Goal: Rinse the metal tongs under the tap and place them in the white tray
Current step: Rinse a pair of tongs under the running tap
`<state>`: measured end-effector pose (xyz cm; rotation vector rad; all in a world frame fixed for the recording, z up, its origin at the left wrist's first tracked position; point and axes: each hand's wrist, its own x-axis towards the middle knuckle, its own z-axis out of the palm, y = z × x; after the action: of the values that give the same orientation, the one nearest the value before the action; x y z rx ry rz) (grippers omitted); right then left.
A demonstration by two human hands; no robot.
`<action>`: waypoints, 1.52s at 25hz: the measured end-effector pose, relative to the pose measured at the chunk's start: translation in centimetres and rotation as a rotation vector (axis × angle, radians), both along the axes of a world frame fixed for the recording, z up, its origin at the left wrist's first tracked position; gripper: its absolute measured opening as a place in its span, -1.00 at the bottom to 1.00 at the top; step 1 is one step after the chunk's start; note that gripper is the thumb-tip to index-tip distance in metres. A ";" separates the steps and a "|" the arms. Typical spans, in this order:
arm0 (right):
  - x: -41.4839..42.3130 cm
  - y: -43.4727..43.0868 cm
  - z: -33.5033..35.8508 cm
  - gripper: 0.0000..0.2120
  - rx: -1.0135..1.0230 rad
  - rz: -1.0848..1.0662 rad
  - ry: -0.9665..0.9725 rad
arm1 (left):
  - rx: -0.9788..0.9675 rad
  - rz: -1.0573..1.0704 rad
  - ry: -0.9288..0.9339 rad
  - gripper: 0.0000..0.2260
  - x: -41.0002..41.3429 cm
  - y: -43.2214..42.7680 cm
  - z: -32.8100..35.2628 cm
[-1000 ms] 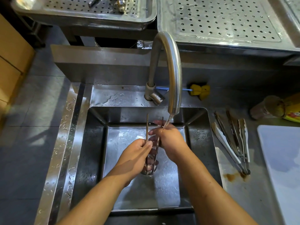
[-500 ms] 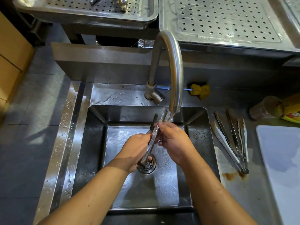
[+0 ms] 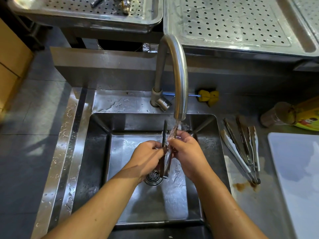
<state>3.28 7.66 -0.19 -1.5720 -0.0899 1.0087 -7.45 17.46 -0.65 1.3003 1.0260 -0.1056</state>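
My left hand (image 3: 146, 156) and right hand (image 3: 187, 152) gripping metal tongs (image 3: 165, 144) over the sink (image 3: 96, 152), tap (image 3: 179, 75) water running onto my right fingers (image 3: 179, 135), white tray (image 3: 296, 169) well off to their right

The left hand (image 3: 146, 157) and right hand (image 3: 188, 156) are bare, and both forearms are uncovered down to the lower edge of the view. A small dark spot marks the left forearm (image 3: 103, 204); the right forearm (image 3: 229, 209) glistens.

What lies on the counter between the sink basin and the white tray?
Head view: a cluster of spare tongs lies there on the counter, with a brown stain by their near ends.
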 end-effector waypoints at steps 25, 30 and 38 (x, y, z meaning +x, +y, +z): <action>-4.6 -2.2 0.9 -0.84 -0.122 0.121 -0.011 | 0.252 -0.185 0.140 -0.80 1.6 2.5 -0.2; -4.9 -4.1 1.9 -0.86 -0.128 0.216 -0.031 | 0.058 0.023 0.112 -0.86 4.9 3.6 -0.3; -3.1 -3.4 0.9 -0.69 -0.320 0.156 -0.224 | -0.461 0.198 -0.046 -0.74 2.1 1.2 -0.5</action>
<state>0.13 4.28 0.70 -1.9932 -0.2172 0.9993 -5.39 18.64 -1.14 0.7765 1.0125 -0.1504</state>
